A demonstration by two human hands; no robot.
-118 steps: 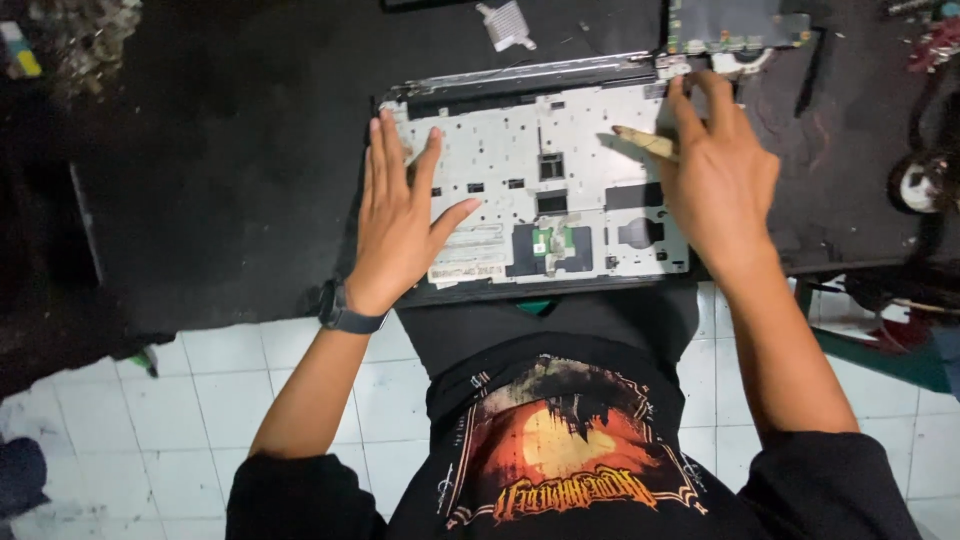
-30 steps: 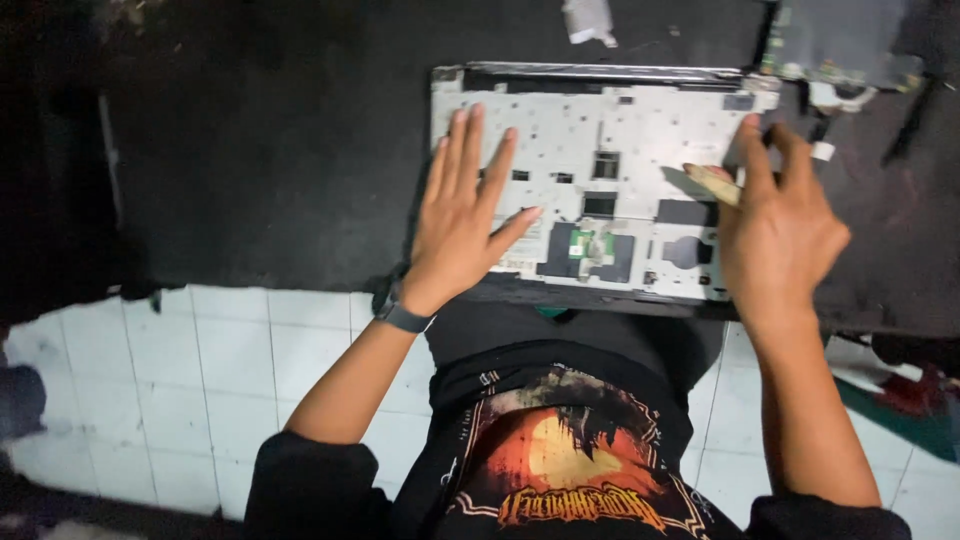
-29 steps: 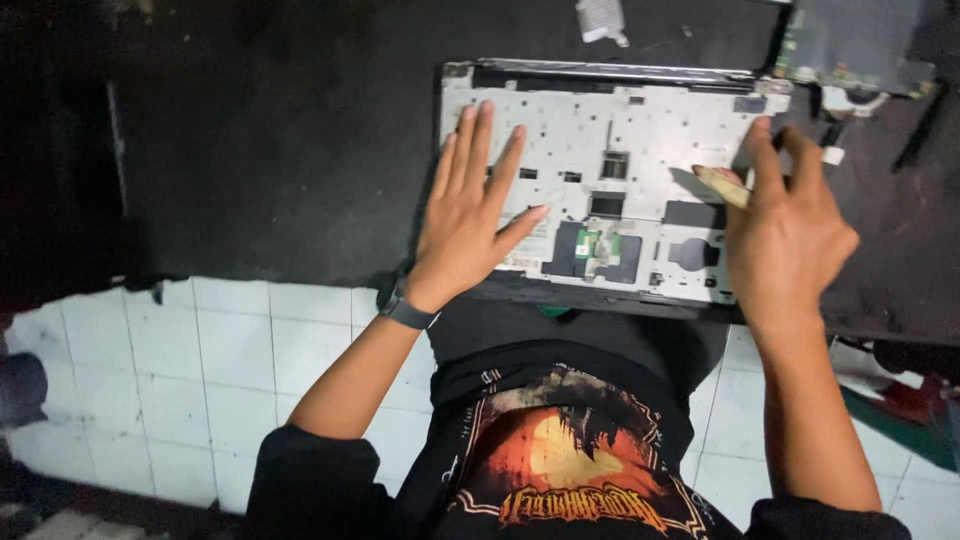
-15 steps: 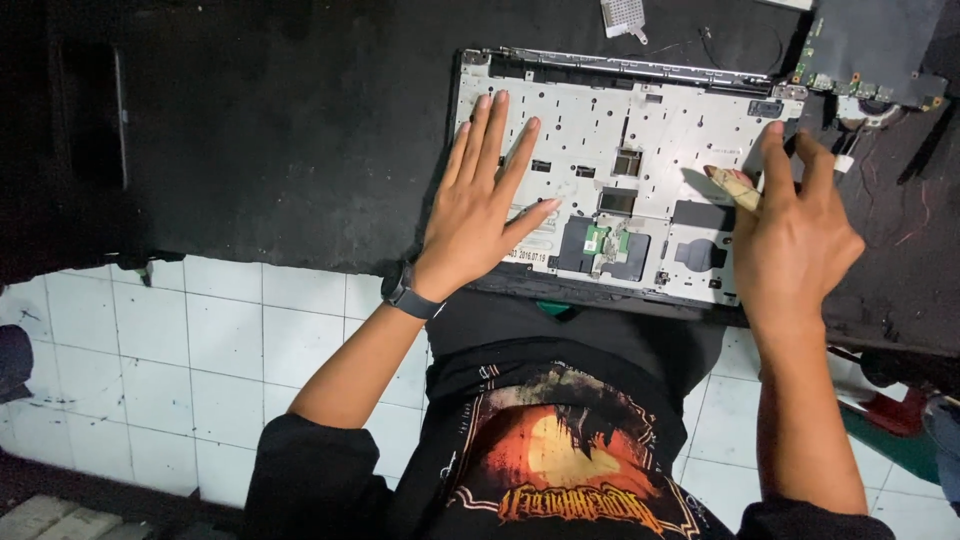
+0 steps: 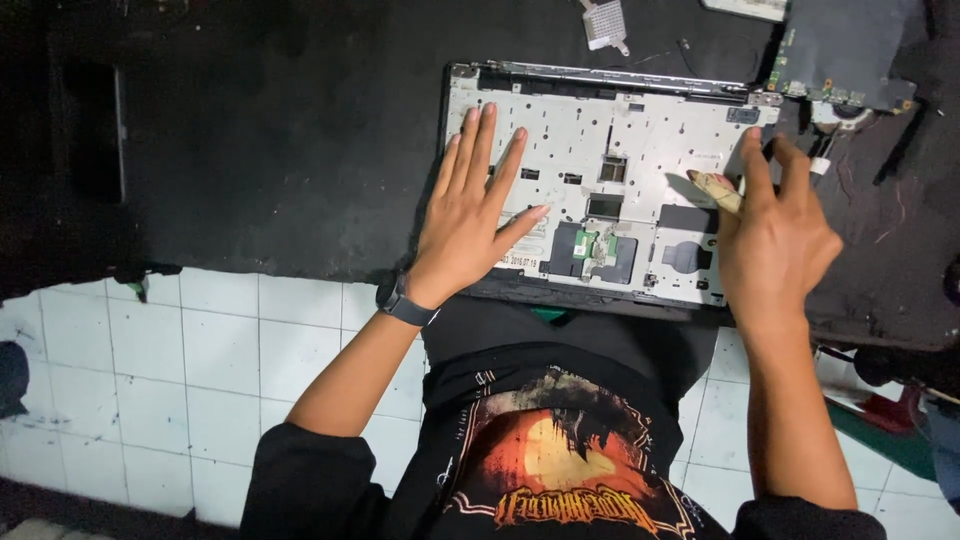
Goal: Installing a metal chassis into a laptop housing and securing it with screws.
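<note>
White rectangular label (image 5: 518,258) on laptop chassis (image 5: 640,130)
</note>
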